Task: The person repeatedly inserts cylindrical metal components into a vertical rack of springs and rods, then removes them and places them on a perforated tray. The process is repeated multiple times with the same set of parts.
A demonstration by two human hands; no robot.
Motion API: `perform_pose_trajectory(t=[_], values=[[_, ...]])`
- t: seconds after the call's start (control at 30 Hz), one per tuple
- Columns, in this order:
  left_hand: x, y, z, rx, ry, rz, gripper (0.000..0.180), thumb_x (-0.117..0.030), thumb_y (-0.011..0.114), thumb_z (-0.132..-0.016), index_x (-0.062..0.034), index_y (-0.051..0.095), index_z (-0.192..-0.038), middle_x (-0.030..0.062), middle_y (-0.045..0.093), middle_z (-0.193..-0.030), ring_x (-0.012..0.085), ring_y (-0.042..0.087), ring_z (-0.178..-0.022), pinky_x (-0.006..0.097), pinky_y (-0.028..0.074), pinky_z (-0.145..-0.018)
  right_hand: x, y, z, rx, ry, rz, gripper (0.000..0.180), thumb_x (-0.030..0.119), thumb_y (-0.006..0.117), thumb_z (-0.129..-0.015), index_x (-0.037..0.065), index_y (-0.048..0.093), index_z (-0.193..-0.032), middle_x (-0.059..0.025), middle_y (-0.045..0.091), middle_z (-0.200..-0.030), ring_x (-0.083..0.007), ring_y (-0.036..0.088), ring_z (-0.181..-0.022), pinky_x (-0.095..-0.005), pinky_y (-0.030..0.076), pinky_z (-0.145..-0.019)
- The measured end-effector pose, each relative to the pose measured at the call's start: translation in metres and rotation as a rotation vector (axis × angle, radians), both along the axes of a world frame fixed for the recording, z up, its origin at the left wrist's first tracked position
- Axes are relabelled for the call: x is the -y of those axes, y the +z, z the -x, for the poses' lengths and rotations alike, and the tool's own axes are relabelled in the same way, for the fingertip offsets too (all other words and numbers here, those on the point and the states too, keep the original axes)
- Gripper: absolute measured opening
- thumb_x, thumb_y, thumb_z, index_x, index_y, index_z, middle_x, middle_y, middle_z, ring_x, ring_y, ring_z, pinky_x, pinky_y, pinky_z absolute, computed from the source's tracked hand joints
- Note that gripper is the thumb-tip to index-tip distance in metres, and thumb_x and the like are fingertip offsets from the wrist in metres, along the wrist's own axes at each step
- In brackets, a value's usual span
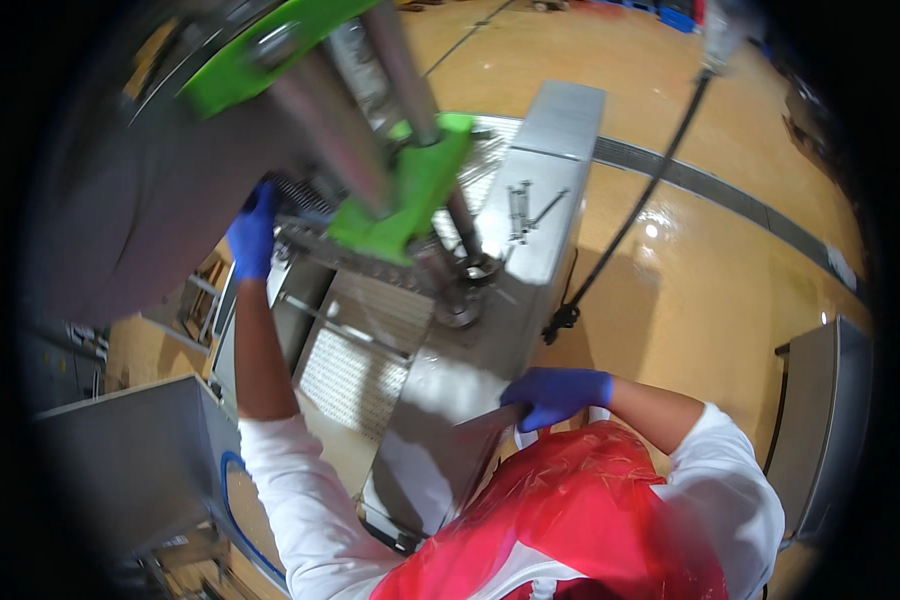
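My left hand (253, 238), in a blue glove, reaches up to the far left side of a steel machine. It is at the end of a dark ribbed part (305, 195), beside a long toothed bar (355, 262); its fingertips are partly hidden and blurred. My right hand (562, 396), also gloved in blue, is near my waist at the machine's front edge. Its fingers are closed round the end of a thin, flat grey metal piece (490, 422), which points left over the steel top (460, 385). A perforated metal plate (355, 375) lies between my arms.
Green brackets (395, 195) on steel posts rise above the machine, next to a big grey housing (185, 190). Several bolts or pins (522, 212) lie on the right steel surface. A black cable (635, 215) hangs at right. A steel cabinet (820, 430) stands far right.
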State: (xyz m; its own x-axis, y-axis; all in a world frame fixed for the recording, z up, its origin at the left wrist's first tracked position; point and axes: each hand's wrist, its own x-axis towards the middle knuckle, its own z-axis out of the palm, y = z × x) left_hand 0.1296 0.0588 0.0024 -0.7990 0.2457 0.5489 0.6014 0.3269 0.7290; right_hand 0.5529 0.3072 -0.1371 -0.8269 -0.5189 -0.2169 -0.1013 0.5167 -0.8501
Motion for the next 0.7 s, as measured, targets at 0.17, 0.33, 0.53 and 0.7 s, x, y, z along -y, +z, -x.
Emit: perform_pose_trajectory(t=[0.17, 0.33, 0.53, 0.7], values=[[0.045, -0.043, -0.073, 0.005, 0.146, -0.346, 0.022, -0.015, 0.065, -0.100, 0.0053, 0.070, -0.105, 0.0064, 0.070, -0.092, 0.0131, 0.065, -0.082, 0.027, 0.054, -0.076, -0.139, -0.074, -0.127, 0.154, -0.472, -0.190, 0.034, 0.024, 0.071, -0.081, 0.005, 0.071, -0.109, -0.0210, 0.072, -0.101, -0.0374, 0.070, -0.092, -0.0427, 0.055, -0.081], [-0.026, -0.084, -0.243, 0.037, 0.559, -0.141, 0.034, -0.024, 0.060, -0.104, 0.0005, 0.070, -0.082, 0.0047, 0.063, -0.067, 0.0107, 0.056, -0.062, 0.032, 0.045, -0.059, -0.225, -0.151, -0.266, 0.279, -1.182, -0.145, 0.033, 0.026, 0.071, -0.081, 0.000, 0.069, -0.102, -0.0242, 0.071, -0.094, -0.0388, 0.071, -0.090, -0.0441, 0.056, -0.079], [-0.292, -0.179, -0.469, 0.652, -0.281, 0.167, 0.029, -0.020, 0.068, -0.098, 0.0023, 0.068, -0.117, 0.0078, 0.072, -0.103, 0.0154, 0.067, -0.090, 0.030, 0.055, -0.085, -0.305, -0.140, -0.285, 0.087, -1.318, -0.051, 0.039, 0.021, 0.066, -0.088, -0.003, 0.059, -0.117, -0.0264, 0.070, -0.101, -0.0393, 0.071, -0.095, -0.0468, 0.054, -0.084], [-0.464, -0.185, -0.502, 1.210, -0.612, -0.117, 0.037, -0.032, 0.064, -0.101, -0.0015, 0.063, -0.123, 0.0099, 0.071, -0.102, 0.0185, 0.071, -0.096, 0.030, 0.055, -0.086, -0.351, -0.049, -0.187, -0.157, -0.584, 0.383, 0.052, 0.015, 0.062, -0.092, 0.002, 0.047, -0.140, -0.0279, 0.062, -0.127, -0.0375, 0.062, -0.120, -0.0418, 0.049, -0.100]])
